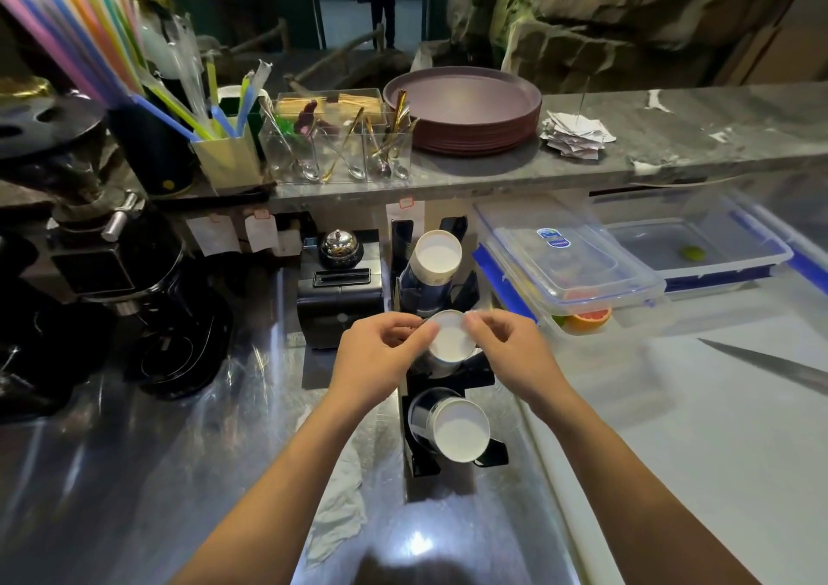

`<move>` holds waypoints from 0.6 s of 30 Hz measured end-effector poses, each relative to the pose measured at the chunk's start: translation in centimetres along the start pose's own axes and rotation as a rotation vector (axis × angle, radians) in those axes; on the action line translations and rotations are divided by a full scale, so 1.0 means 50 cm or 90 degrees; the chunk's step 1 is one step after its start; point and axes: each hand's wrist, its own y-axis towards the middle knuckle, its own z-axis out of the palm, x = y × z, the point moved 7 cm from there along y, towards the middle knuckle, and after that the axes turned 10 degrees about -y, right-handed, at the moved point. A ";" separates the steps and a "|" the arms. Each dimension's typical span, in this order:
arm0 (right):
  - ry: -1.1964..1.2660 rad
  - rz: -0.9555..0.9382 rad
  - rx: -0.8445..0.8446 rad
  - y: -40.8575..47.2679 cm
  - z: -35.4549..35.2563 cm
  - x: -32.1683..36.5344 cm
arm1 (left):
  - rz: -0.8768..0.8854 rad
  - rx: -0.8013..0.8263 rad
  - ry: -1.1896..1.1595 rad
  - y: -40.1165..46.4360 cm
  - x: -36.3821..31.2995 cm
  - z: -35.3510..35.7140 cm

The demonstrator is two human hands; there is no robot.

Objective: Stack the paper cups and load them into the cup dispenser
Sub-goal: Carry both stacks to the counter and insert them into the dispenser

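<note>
Stainless steel bench (134, 472) stretched below both hands. Beyond the hands stood the black three-slot cup dispenser (448, 378), with a white-rimmed paper cup stack (432, 266) in its far slot and another (457, 432) in the near slot, below the wrists. The left hand (381, 356) and right hand (511, 351) pinched opposite rim edges of the middle white paper cup (450, 338), fingers curled, thumbs on top.
</note>
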 end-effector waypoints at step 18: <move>0.041 -0.013 -0.119 -0.005 -0.018 0.000 | 0.006 -0.052 -0.071 -0.008 -0.001 -0.001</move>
